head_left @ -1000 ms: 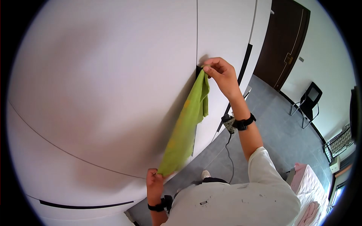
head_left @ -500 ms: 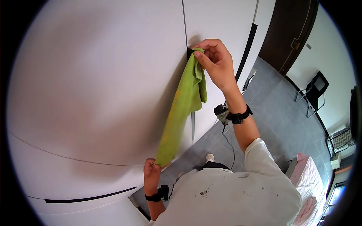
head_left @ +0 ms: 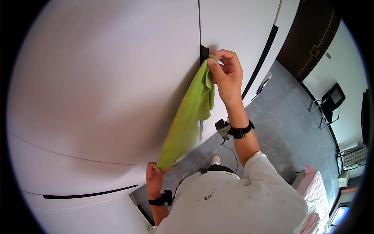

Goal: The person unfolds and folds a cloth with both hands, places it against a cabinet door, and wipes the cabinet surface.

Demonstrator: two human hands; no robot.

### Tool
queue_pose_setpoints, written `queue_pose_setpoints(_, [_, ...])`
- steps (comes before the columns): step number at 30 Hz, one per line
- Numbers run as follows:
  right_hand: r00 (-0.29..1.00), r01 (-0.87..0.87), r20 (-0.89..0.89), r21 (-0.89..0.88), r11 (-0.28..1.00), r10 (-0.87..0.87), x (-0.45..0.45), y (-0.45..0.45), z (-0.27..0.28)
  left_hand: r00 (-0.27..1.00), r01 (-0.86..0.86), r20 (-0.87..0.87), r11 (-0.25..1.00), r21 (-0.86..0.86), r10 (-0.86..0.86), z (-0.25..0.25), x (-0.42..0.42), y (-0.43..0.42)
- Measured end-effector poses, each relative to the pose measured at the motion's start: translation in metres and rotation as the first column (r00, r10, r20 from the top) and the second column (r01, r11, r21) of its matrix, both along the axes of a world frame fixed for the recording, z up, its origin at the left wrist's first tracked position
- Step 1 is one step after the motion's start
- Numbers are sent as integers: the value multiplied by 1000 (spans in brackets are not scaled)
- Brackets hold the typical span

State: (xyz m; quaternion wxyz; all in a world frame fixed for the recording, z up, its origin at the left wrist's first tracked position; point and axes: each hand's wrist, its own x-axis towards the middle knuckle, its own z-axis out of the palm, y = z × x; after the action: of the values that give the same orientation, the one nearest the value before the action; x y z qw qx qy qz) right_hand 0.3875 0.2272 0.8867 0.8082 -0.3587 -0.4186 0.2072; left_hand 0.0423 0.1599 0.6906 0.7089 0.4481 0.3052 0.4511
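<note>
A green cloth (head_left: 186, 113) with yellow patches is stretched slantwise in front of the white cabinet doors (head_left: 101, 78). My right hand (head_left: 229, 76) pinches its upper end between thumb and fingers, just right of a black door handle (head_left: 204, 54). At the lower end, my left hand (head_left: 155, 175) grips the cloth's corner near the bottom edge of the large door. One fold hangs loose below my right hand. Both wrists wear black straps with a small device.
A black chair (head_left: 333, 101) stands on the grey floor (head_left: 276, 113) at the right, near a dark door (head_left: 311, 39). A pink-covered bed (head_left: 315, 191) is at lower right. Beside my right wrist is a small device (head_left: 223, 128) with a cable.
The view has shifted. My right hand and the cloth's upper end now sit a little below the top of the black handle, more of which shows. Both hands still hold the cloth.
</note>
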Motion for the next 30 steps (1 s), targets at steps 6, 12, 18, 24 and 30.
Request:
queue_pose_setpoints(6, [991,-7,134,72,997,-3,-4,0,3,995,-68,85,993,101,59,9,-14,11])
queue_pose_setpoints(12, [988,23,151,106,994,-39,-7,1,4,995,-75,83,983,170,61,5,-22,12])
queue_pose_setpoints(18, [898,209,393,18,978,-199,-5,0,5,990,-69,133,990,122,53,-1,-30,0])
queue_pose_setpoints(24, [862,136,496,-28,990,-105,-8,-2,3,992,-31,124,992,121,16,-24,-40,1])
queue_pose_setpoints(30, [803,76,596,-60,995,-26,3,5,-19,989,-127,86,988,87,120,-40,-57,4])
